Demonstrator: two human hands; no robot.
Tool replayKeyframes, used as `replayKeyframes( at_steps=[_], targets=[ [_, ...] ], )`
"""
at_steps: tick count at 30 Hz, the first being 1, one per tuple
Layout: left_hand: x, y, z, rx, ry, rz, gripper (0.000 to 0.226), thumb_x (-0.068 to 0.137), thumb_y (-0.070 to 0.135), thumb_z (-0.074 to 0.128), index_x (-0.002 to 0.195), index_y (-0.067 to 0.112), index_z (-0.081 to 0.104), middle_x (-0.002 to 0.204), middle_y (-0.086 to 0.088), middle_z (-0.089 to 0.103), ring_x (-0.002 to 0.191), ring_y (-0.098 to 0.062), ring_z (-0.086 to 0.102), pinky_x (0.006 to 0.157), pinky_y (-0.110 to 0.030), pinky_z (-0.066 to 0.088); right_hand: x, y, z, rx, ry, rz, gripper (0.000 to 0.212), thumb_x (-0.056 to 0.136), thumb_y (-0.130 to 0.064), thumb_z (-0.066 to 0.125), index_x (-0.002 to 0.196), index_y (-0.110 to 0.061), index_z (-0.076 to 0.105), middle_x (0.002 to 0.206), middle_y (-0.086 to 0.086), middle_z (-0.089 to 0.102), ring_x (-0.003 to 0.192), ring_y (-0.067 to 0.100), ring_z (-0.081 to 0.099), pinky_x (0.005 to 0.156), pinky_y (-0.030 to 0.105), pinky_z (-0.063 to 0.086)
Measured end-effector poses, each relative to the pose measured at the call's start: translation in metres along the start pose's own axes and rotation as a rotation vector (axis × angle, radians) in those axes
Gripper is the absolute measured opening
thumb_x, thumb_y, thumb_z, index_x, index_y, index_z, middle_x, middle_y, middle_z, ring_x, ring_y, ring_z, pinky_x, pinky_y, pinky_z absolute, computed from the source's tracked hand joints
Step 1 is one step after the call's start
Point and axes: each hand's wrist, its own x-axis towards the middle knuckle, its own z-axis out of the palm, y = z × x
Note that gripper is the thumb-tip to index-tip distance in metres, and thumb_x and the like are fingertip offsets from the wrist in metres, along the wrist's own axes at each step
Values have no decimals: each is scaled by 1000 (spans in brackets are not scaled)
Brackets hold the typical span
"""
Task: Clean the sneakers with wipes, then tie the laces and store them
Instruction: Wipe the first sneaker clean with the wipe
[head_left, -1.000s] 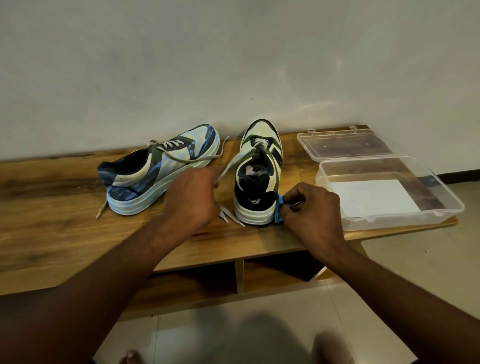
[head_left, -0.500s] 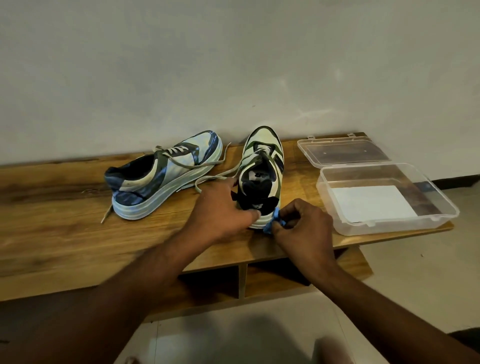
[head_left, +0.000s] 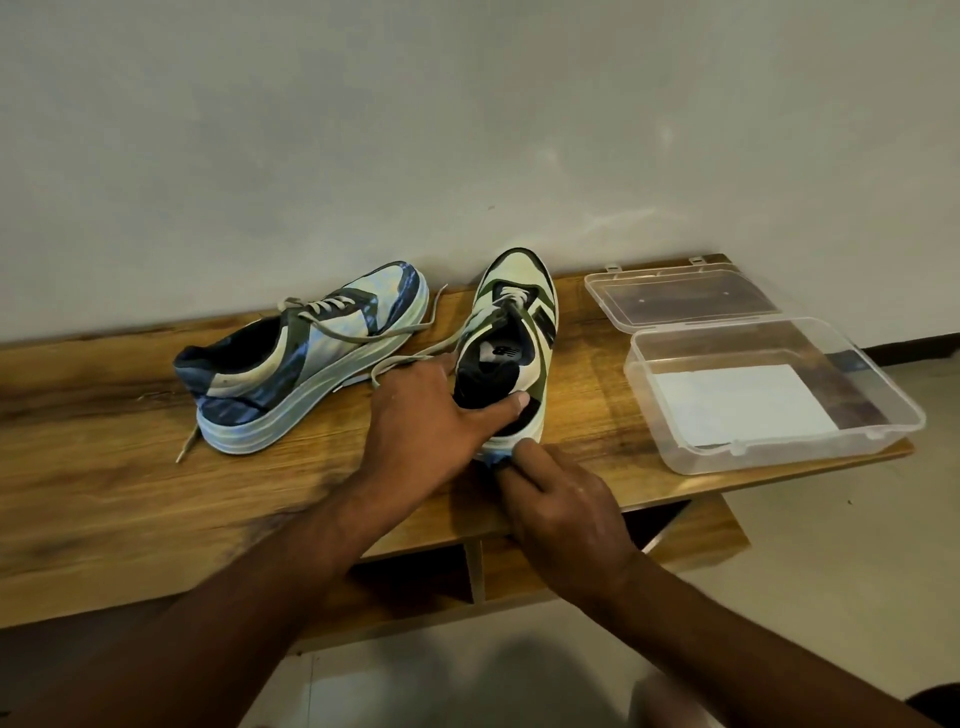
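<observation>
— On the long wooden bench (head_left: 156, 493), where's the green-and-cream sneaker (head_left: 514, 343)?
— Centre, heel toward us. The left hand (head_left: 421, 415) grips its heel collar, thumb curled over.
— And the right hand (head_left: 561, 514)?
— Pinching a small blue wipe (head_left: 496, 458) against the heel sole.

Grainy wooden bench (head_left: 156, 499) (faint sheen); clear glossy plastic box (head_left: 769, 395); matt plastered wall (head_left: 467, 130).

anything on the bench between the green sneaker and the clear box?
Nothing: the head view shows bare bench between the green sneaker and the clear box.
</observation>
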Motion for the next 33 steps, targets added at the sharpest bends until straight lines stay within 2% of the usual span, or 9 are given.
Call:
replayKeyframes(
  at_steps=[3, 7, 10, 14, 19, 23, 27, 30, 33],
  targets=[
    [1, -1, -2, 0, -24, -12, 53, 72, 76, 75, 108, 37, 75, 88, 18, 73, 83, 1, 66, 65, -18, 49, 2, 0, 0, -38, -51, -72, 22, 88, -8, 76, 108, -1, 70, 102, 13, 62, 82, 29, 65, 59, 41, 61],
    [1, 0, -3, -24, -34, -19, 52, 72, 73, 77, 109, 37, 75, 84, 21, 69, 79, 6, 62, 62, -9, 38, 7, 1, -6, -70, -109, -219, 19, 94, -9, 63, 109, -2, 70, 104, 14, 64, 84, 28, 64, 55, 39, 59],
    [3, -2, -3, -18, -50, -17, 54, 71, 75, 77, 111, 38, 75, 80, 23, 64, 74, 11, 58, 61, -11, 40, 16, 5, -12, 3, -66, -101, 18, 88, -10, 74, 104, -4, 67, 100, 12, 60, 82, 27, 63, 52, 38, 57],
    [4, -5, -6, -50, -74, -14, 61, 68, 76, 78, 115, 37, 76, 95, 16, 76, 85, 1, 67, 69, -19, 52, 20, 9, -24, 148, -41, 156, 13, 81, -6, 77, 91, -9, 69, 94, 4, 60, 72, 16, 59, 55, 28, 53],
    [3, -6, -6, -81, -78, -12, 59, 69, 71, 81, 117, 38, 75, 90, 21, 70, 88, 2, 66, 65, -13, 44, 32, 48, -29, 304, 118, 542, 15, 74, -5, 84, 82, -17, 77, 83, -6, 67, 71, 7, 62, 66, 34, 58],
    [2, -8, -7, -97, -81, -9, 60, 70, 69, 82, 120, 36, 75, 96, 20, 71, 90, 3, 65, 69, -12, 45, 30, 23, -31, 342, 128, 432, 19, 75, -4, 85, 87, -16, 77, 88, -5, 70, 76, 3, 64, 69, 20, 57],
    [4, -8, -7, -68, -92, 8, 59, 71, 71, 80, 119, 38, 74, 97, 20, 72, 91, 2, 65, 69, -11, 44, 27, 10, -31, 299, 38, 266, 19, 77, -2, 81, 87, -15, 72, 93, -4, 66, 80, 5, 60, 67, 21, 55],
    [4, -5, -8, -65, -103, -3, 58, 71, 70, 81, 119, 38, 74, 95, 19, 71, 85, 4, 64, 66, -12, 44, 29, 21, -30, 339, 50, 339, 19, 77, -4, 82, 87, -17, 73, 91, -7, 68, 80, 4, 62, 69, 22, 56],
    [3, -5, -9, -86, -122, -18, 55, 71, 68, 82, 118, 39, 75, 93, 21, 72, 85, 7, 64, 65, -14, 46, 34, 38, -32, 472, 127, 557, 19, 77, -5, 83, 87, -19, 75, 86, -12, 71, 78, 3, 68, 70, 24, 59]
  ],
)
